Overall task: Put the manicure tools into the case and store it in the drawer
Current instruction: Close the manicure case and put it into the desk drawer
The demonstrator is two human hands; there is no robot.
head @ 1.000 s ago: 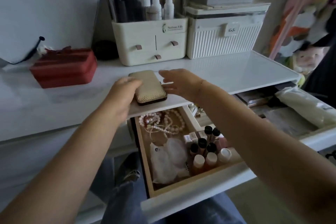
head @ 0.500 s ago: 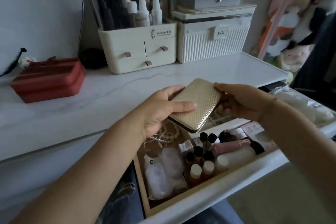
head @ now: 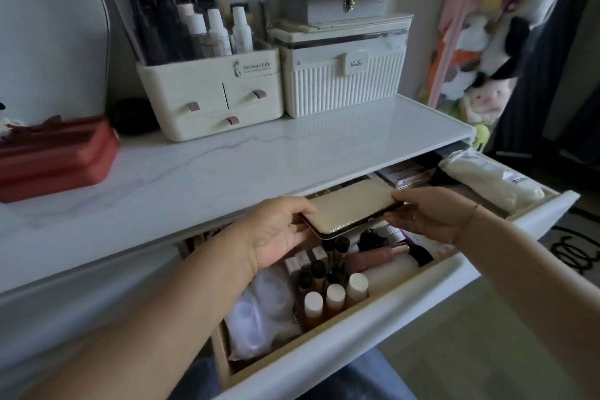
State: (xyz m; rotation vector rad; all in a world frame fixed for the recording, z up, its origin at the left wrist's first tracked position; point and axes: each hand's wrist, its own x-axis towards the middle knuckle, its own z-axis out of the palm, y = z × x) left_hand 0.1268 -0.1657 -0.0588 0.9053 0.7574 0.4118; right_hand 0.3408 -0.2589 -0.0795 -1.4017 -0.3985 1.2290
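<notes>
Dim, flat, greyish indoor light; source out of view. Soft pale sheen on bench (head: 259,166) toward far right corner, with faint mirror of ribbed box (head: 347,88) there. Deep shadow under bench front edge, over back of drawer (head: 373,331). Small glints along near rim of gold case (head: 354,208). Sharp enough mid-frame: label on cream organizer (head: 211,101) readable. Forearms at bottom soft and dark. Plush toys (head: 480,52) past right end of bench smeared, slightly blurred. Strong wide-angle bowing: bench front edge and drawer front curved, walls leaning. Mild compression mush in shadows.
</notes>
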